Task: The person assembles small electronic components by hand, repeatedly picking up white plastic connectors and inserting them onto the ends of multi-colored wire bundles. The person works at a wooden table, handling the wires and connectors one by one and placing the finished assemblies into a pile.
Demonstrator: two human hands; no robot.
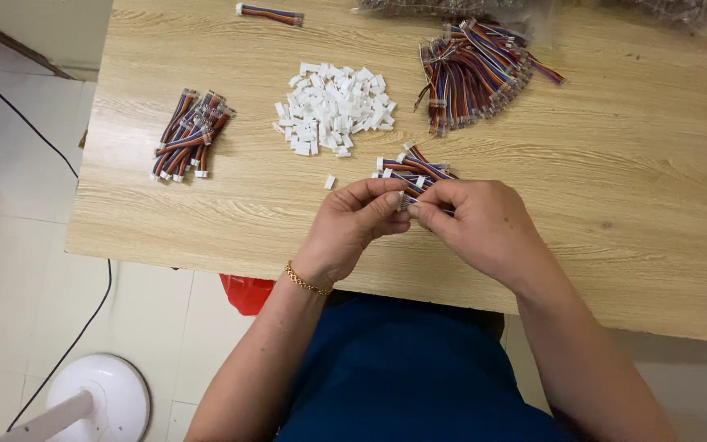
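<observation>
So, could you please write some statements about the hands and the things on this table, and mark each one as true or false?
1. Both hands, the left hand and the right hand, meet over a small white connector at the end of a multicoloured wire. True.
2. The pile of white connectors lies on the floor. False: it lies on the wooden table.
3. A small bundle of wires lies to the left of the white pile. True.
4. The left wrist is bare. False: it wears a gold bracelet.
5. A single white piece lies apart, below the pile. True.
</observation>
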